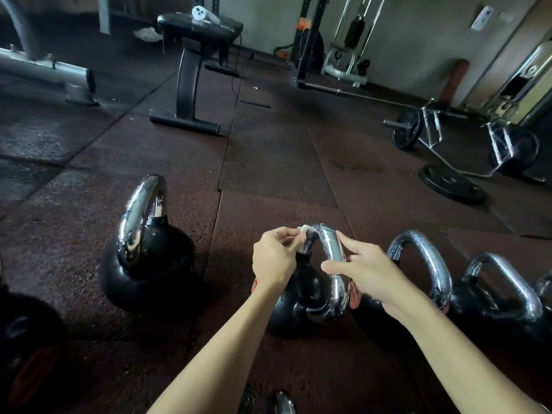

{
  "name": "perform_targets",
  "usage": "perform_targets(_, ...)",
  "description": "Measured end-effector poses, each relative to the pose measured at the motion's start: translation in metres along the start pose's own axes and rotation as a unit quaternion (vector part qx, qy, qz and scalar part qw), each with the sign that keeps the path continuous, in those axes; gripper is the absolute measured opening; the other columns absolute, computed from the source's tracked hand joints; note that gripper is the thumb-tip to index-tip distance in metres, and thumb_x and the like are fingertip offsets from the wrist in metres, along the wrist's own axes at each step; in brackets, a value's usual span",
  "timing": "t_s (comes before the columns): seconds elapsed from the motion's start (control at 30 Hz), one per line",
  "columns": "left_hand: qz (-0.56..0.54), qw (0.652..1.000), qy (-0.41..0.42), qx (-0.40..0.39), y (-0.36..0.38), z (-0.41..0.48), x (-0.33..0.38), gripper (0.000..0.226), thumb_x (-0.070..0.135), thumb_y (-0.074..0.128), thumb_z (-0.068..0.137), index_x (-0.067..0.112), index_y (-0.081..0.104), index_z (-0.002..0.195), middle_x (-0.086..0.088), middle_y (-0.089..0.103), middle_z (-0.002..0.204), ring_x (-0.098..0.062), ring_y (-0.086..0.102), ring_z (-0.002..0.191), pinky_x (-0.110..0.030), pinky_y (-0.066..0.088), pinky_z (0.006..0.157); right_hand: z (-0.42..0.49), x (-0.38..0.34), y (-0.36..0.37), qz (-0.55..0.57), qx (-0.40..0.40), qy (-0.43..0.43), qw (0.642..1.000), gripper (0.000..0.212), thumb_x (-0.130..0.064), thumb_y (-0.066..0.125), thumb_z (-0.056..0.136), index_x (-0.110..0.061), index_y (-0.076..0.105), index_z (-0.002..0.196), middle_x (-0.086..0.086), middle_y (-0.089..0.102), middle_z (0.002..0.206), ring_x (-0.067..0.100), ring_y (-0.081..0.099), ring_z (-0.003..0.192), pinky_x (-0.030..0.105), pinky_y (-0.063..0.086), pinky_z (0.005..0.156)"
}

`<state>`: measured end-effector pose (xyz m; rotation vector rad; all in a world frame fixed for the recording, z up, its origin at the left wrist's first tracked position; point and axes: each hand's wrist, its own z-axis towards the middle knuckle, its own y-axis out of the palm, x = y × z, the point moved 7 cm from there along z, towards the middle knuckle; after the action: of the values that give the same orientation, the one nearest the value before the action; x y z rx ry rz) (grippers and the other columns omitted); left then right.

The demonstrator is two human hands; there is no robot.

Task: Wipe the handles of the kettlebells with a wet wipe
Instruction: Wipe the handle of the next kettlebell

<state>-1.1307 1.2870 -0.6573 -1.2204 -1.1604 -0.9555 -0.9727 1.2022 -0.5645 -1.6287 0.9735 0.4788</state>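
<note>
middle kettlebell (301, 294) on rubber floor (268, 162), near centre, between both forearms. chrome handle (333, 249) arching up, loop running near-to-far, top leaning toward far side. small white wet wipe (303, 230) pinched in left hand (273, 258) against far-left top of handle. right hand (367, 270) clamped on right side of handle, thumb across near face. hands apart, one each side of loop. left kettlebell (146, 258) upright, well apart. two more kettlebells (418, 264) in row just right. bench (197, 55) far back
</note>
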Motion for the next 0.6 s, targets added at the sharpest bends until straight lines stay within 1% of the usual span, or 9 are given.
perform_targets(0.03, -0.009, 1.0, 0.005, -0.008, 0.002, -0.001, -0.003, 0.02, 0.053, 0.076, 0.088, 0.034, 0.081, 0.094, 0.021, 0.077, 0.082, 0.01, 0.068, 0.073, -0.017, 0.055, 0.072, 0.0, 0.003, -0.002, 0.002, 0.003, 0.002, 1.0, 0.084, -0.024, 0.081, 0.085, -0.038, 0.038, 0.156, -0.022, 0.064, 0.054, -0.001, 0.062, 0.048, 0.027, 0.048, 0.056)
perform_targets(0.13, -0.035, 0.996, 0.017, -0.084, 0.006, 0.003, -0.009, 0.019, 0.042, 0.079, 0.089, 0.033, 0.082, 0.104, 0.015, 0.079, 0.082, 0.002, 0.064, 0.053, -0.014, 0.054, 0.063, -0.001, 0.01, -0.008, 0.019, 0.008, 0.003, 1.0, 0.082, -0.023, 0.08, 0.087, -0.037, 0.038, 0.156, -0.02, 0.061, 0.053, -0.005, 0.051, 0.038, 0.022, 0.032, 0.058)
perform_targets(0.2, -0.018, 0.986, 0.026, -0.165, 0.009, 0.008, -0.011, 0.022, 0.036, 0.079, 0.09, 0.032, 0.081, 0.112, 0.009, 0.081, 0.088, 0.0, 0.061, 0.048, -0.011, 0.049, 0.058, -0.004, 0.012, -0.011, 0.033, 0.011, 0.0, 0.999, 0.081, -0.022, 0.08, 0.086, -0.039, 0.04, 0.155, -0.014, 0.072, 0.073, -0.005, 0.05, 0.037, 0.02, 0.031, 0.059)
perform_targets(0.27, 0.007, 0.981, 0.033, -0.191, 0.01, 0.01, -0.012, 0.025, 0.033, 0.08, 0.09, 0.036, 0.079, 0.114, 0.01, 0.081, 0.09, 0.003, 0.057, 0.045, -0.011, 0.047, 0.056, -0.006, 0.013, -0.012, 0.042, 0.009, -0.008, 0.999, 0.08, -0.023, 0.08, 0.087, -0.041, 0.041, 0.154, -0.005, 0.078, 0.097, -0.004, 0.051, 0.038, 0.019, 0.034, 0.06)
perform_targets(0.33, 0.001, 0.988, 0.025, -0.153, 0.01, 0.009, -0.011, 0.023, 0.035, 0.083, 0.086, 0.037, 0.081, 0.109, 0.014, 0.08, 0.087, 0.01, 0.056, 0.048, -0.013, 0.051, 0.061, -0.005, 0.013, -0.011, 0.03, 0.008, -0.016, 0.999, 0.079, -0.026, 0.079, 0.087, -0.043, 0.04, 0.154, -0.003, 0.078, 0.107, -0.006, 0.057, 0.045, 0.02, 0.04, 0.065)
perform_targets(0.43, -0.076, 0.994, -0.003, -0.081, 0.013, 0.004, -0.007, 0.005, 0.043, 0.084, 0.083, 0.042, 0.081, 0.087, 0.02, 0.078, 0.081, 0.014, 0.061, 0.06, -0.015, 0.052, 0.073, 0.005, 0.015, -0.006, 0.025, 0.005, -0.032, 0.999, 0.08, -0.024, 0.077, 0.088, -0.039, 0.038, 0.156, -0.012, 0.079, 0.097, 0.001, 0.075, 0.081, 0.03, 0.057, 0.089)
perform_targets(0.47, -0.111, 0.992, -0.015, -0.061, 0.013, 0.001, -0.003, 0.004, 0.045, 0.083, 0.083, 0.044, 0.079, 0.082, 0.022, 0.078, 0.08, 0.012, 0.066, 0.067, -0.016, 0.052, 0.076, 0.007, 0.014, -0.003, 0.024, 0.002, -0.036, 0.999, 0.081, -0.022, 0.076, 0.088, -0.037, 0.037, 0.157, -0.011, 0.079, 0.098, 0.006, 0.076, 0.088, 0.034, 0.057, 0.095)
perform_targets(0.53, -0.155, 0.987, -0.021, -0.029, 0.013, -0.005, 0.005, 0.007, 0.049, 0.082, 0.083, 0.042, 0.081, 0.084, 0.022, 0.078, 0.083, 0.007, 0.071, 0.08, -0.016, 0.052, 0.08, 0.011, 0.01, -0.001, 0.025, -0.007, -0.042, 0.999, 0.081, -0.022, 0.075, 0.089, -0.035, 0.035, 0.158, -0.013, 0.075, 0.114, 0.006, 0.074, 0.097, 0.035, 0.052, 0.103)
perform_targets(0.6, -0.172, 0.985, 0.004, -0.032, 0.012, -0.011, 0.017, 0.01, 0.05, 0.08, 0.084, 0.041, 0.081, 0.086, 0.02, 0.079, 0.085, 0.009, 0.068, 0.071, -0.016, 0.05, 0.076, 0.015, 0.009, 0.0, 0.015, -0.019, -0.047, 0.999, 0.082, -0.029, 0.075, 0.088, -0.038, 0.034, 0.158, -0.013, 0.066, 0.135, 0.006, 0.066, 0.112, 0.036, 0.046, 0.109)
